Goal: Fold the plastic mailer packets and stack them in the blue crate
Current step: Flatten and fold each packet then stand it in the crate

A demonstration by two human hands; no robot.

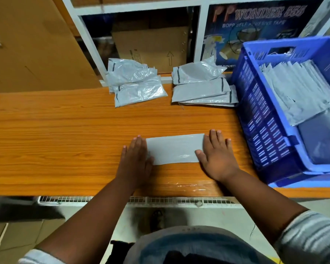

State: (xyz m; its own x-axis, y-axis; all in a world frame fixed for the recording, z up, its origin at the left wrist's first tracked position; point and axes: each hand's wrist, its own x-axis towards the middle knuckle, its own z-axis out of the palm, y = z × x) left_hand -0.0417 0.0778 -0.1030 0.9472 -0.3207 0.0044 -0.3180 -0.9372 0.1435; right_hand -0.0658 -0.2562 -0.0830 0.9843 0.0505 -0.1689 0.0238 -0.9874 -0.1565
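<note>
One flat grey folded plastic mailer packet (pixel 174 148) lies on the orange wood-grain table (pixel 65 134), pressed at each end by two hands: the left hand (pixel 134 159) and right hand (pixel 216 155), fingers straight and laid flat. Two loose piles of grey mailers sit farther back, a left pile (pixel 135 82) and a right pile (pixel 202 86). The one blue slotted plastic crate (pixel 259 119) at the right holds a row of folded grey packets (pixel 297 90), too many to count
</note>
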